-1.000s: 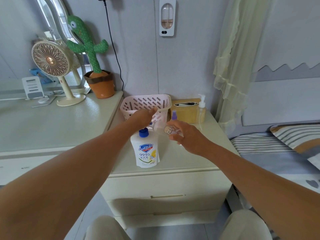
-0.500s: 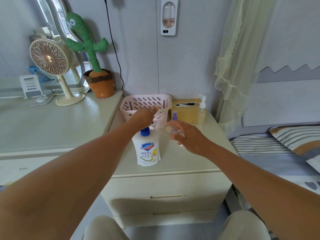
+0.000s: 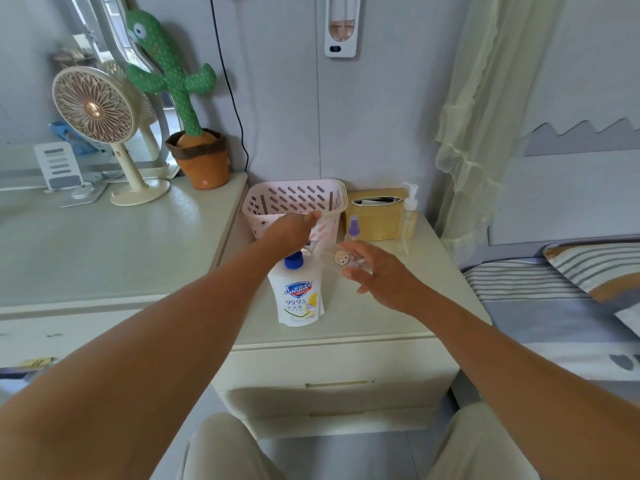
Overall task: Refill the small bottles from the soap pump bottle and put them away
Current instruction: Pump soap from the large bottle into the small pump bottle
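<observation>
**Small bottle held at the soap pump**

The small clear bottle (image 3: pixel 343 260), marked with a cartoon sticker, is held tilted just right of the blue collar of the soap pump bottle (image 3: pixel 299 296). Its mouth end points toward the pump head, though that end is too faint to make out. The right hand (image 3: pixel 375 275) holds it, thumb and fingers pinching its sides with the other fingers loosely spread.

The left hand (image 3: pixel 292 232) lies over the pump head, palm down. Its fingers are hidden under the back of the hand, so I cannot tell whether they curl round the head or press flat.

The soap pump bottle stands upright near the front middle of the desk (image 3: pixel 398 323). Behind it sits a pink basket (image 3: pixel 294 197). To the basket's right are a small purple-capped bottle (image 3: pixel 353 230), a yellow tissue box (image 3: pixel 379 220) and a clear pump dispenser (image 3: pixel 408 216).

On the higher surface to the left stand a toy cactus (image 3: pixel 173 84) and a fan (image 3: pixel 93 107). A bed (image 3: pixel 554 306) lies to the right.
</observation>
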The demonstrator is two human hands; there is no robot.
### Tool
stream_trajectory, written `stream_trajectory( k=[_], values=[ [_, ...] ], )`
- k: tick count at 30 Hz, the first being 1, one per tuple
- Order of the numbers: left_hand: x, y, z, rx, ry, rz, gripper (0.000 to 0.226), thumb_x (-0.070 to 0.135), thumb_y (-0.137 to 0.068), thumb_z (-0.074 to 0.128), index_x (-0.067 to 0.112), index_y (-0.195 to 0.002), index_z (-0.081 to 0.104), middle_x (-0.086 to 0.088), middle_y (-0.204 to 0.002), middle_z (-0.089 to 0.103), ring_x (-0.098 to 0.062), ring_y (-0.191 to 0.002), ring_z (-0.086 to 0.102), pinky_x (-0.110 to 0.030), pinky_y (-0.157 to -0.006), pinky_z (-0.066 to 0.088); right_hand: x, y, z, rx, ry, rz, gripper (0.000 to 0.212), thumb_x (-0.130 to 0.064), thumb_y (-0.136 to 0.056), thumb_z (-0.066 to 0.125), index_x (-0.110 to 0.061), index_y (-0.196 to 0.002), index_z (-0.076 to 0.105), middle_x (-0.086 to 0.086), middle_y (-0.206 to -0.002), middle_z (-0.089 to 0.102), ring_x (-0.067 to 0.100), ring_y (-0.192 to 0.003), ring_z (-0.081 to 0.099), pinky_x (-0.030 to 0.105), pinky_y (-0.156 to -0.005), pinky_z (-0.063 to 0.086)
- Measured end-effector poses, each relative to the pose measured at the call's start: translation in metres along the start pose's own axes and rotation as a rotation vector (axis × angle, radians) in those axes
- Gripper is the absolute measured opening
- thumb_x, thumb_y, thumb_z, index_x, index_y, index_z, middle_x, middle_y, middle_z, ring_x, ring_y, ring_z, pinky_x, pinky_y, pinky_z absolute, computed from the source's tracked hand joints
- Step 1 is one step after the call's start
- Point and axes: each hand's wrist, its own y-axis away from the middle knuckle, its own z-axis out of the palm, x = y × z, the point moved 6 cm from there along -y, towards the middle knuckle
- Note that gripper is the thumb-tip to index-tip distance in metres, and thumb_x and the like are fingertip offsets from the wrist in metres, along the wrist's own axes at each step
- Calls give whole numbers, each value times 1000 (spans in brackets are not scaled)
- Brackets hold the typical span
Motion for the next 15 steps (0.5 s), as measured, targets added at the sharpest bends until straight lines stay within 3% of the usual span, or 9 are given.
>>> stream_trajectory(
  k=[3, 5, 7, 11, 15],
  values=[
    [2, -1, -4, 2, -9, 3, 48, 35, -103, 25, 5, -126, 54, -15, -107, 54, -28, -95, 55, -36, -84, 43, -1, 1, 1, 13, 17, 2, 46, -26, -92, 57, -25, -136, 43, 3, -139, 47, 7, -110, 48, 16, -65, 52],
    [0, -3, -2, -3, -12, 14, 49, 36, -103, 23, 6, -127, 54, -15, -110, 55, -30, -97, 56, -36, -85, 42, 0, 0, 1, 33, 56, 3, 49, -29, -89, 61, -27, -135, 43, 2, -136, 49, 7, -108, 48, 21, -75, 51],
    [-1, -3, 2, 8, -8, 23, 51, 38, -103, 22, 8, -127, 56, -14, -115, 59, -28, -96, 60, -32, -81, 40, 3, 0, 1, 63, 76, -6, 47, -27, -89, 61, -27, -134, 45, 2, -133, 51, 6, -106, 48, 20, -76, 48],
    [-13, -8, 8, 46, 7, -43, 42, 12, -102, 31, 17, -143, 38, -10, -131, 55, -26, -107, 58, -28, -80, 36, 7, 0, 5, 63, 102, -27, 44, -25, -91, 58, -26, -133, 46, 4, -130, 52, 6, -103, 48, 19, -76, 44],
    [-7, -10, 3, 23, -11, 16, 47, 37, -103, 23, 11, -114, 61, -8, -100, 51, -26, -92, 58, -31, -80, 37, 2, 1, 3, 78, 98, -37, 45, -27, -91, 58, -25, -134, 45, 3, -129, 53, 5, -102, 47, 22, -78, 47]
  ],
)
